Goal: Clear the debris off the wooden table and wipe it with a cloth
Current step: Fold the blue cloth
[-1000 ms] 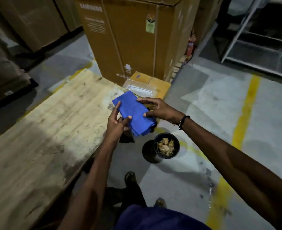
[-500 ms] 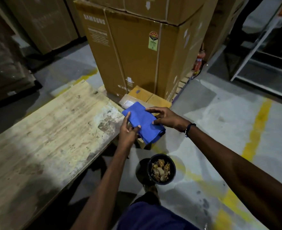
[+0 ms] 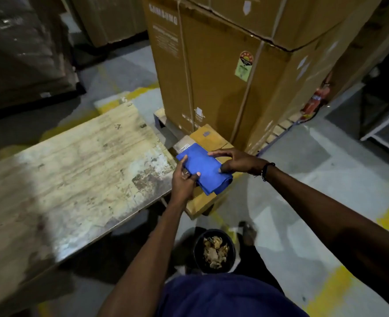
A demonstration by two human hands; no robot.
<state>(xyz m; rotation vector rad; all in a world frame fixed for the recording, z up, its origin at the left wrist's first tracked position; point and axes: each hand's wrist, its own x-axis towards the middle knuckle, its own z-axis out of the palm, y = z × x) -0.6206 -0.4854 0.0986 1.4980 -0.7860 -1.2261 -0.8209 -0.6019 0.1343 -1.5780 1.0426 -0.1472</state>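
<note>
Blue cloth point(image 3: 203, 167) folded, held between both hands just off table's right end. Left hand point(image 3: 184, 179) pinches near edge, thumb on top. Right hand point(image 3: 237, 162) clamps far side. Likely light, limp, non-slip; best gripped flat-palmed on fold. Wooden table point(image 3: 74, 175) left of hands, looks debris-free, stained.

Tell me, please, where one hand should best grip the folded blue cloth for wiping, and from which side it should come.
Probably from above, flat across the middle of the blue cloth. It is folded into a flat pad held between the left hand and right hand; its loose layers hang at the near lower corner, so a spread palm would keep them together on the wooden table.
</note>
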